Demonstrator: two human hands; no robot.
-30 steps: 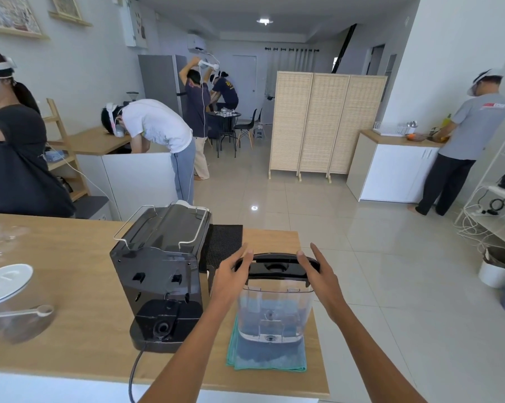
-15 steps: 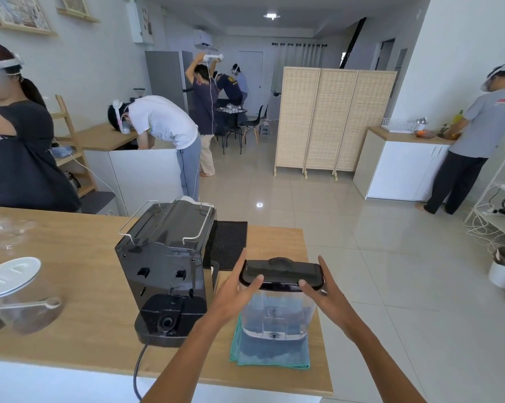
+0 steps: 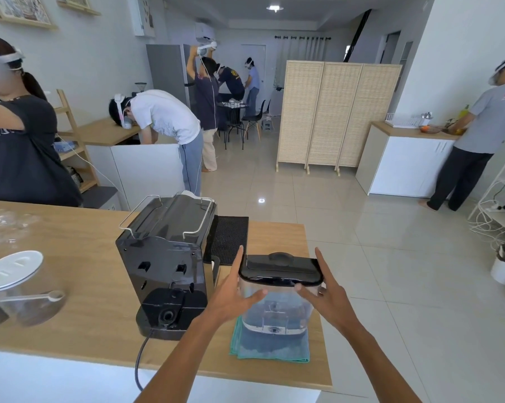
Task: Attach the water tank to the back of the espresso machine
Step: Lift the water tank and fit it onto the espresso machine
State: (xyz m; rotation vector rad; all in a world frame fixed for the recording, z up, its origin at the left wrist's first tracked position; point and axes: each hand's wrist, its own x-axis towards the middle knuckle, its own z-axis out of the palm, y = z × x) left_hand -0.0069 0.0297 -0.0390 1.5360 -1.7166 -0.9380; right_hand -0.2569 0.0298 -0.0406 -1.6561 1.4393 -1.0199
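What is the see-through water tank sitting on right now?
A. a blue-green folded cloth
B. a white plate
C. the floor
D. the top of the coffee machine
A: the water tank stands on the folded teal cloth on the wooden counter, beside the espresso machine, not on it.

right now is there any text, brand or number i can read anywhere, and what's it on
None can be read.
Espresso machine: no label or brand shows on its back.
Water tank: no marking visible.
Dark t-shirt at far left: pale lettering, too blurred to read.
Grey shirt at far right: red patch on the shoulder, too small to read.
Framed pictures on the wall: nothing legible.
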